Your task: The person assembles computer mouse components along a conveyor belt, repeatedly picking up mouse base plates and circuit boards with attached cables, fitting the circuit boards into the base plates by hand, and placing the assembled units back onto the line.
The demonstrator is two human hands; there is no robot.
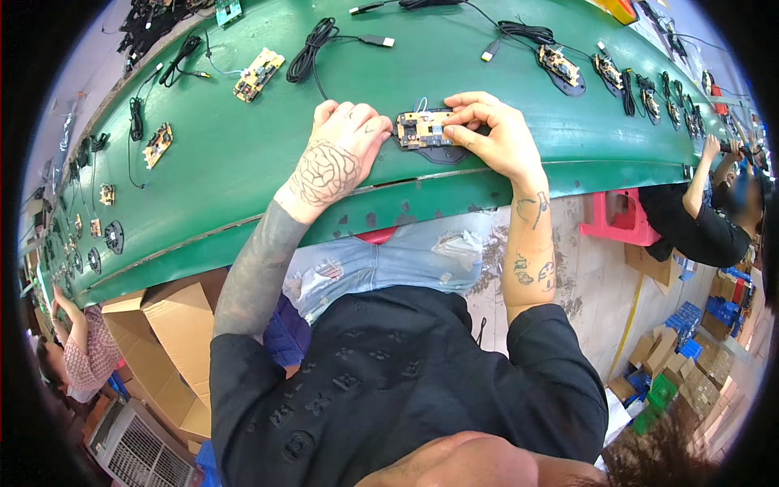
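A tan circuit board with dark parts lies over a black mouse base on the green bench in front of me. My right hand pinches the board's right end between thumb and fingers. At the board's left end my left hand is closed, its fingertips partly hidden. A black cable, coiled with a USB plug at its far end, runs down into that hand. Short thin wires stand up from the board's far edge.
Left of me on the green bench lie loose circuit boards with cables. Mouse bases fitted with boards line the right side. Co-workers sit at both ends. Cardboard boxes and a pink stool stand below.
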